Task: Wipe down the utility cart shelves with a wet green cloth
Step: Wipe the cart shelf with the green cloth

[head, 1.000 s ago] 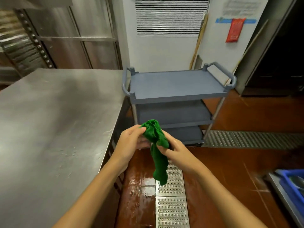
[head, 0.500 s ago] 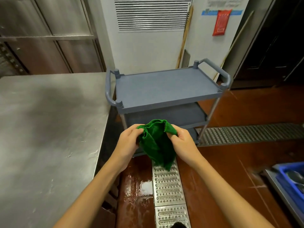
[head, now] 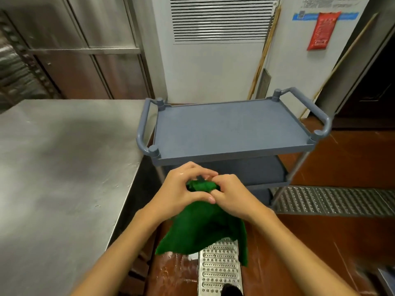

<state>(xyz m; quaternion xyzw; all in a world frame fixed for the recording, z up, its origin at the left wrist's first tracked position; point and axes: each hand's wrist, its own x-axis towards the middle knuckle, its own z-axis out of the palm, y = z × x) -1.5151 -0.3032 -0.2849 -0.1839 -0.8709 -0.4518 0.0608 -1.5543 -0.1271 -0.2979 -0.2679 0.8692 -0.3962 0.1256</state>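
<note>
Cloth (head: 203,231), green, is being bunched between both hands just in front of the cart (head: 230,129), level with its middle shelf (head: 245,171) and not touching it. The left fingers (head: 198,169) are curling over the top of the wad while the left thumb is pressing in from beneath. The right fingers (head: 222,181) are curling round it from the other side, and the two thumb tips are meeting under the bundle. Both the left hand (head: 179,189) and the right hand (head: 233,195) are gripping the cloth, so only a small green knot is showing in the gap between them. A wet glint is showing on the left knuckles.

Below the wrists the rest of the cloth is hanging free and fanning out, with one corner trailing lower on the right. It is hanging over a perforated steel grate (head: 220,268) that is running toward the camera along the glossy red-brown floor (head: 342,242).

The cart is standing upright beyond the hands, grey-blue, with a looped handle at each end of its top shelf (head: 213,124). Its left end is sitting just beside a steel table (head: 64,157). A second grate (head: 331,201) is crossing the floor by the cart's right legs. Behind the cart a white louvred unit (head: 218,50) is standing, with wooden poles (head: 264,54) leaning beside it and a red pouch (head: 320,30) hanging on the wall.
</note>
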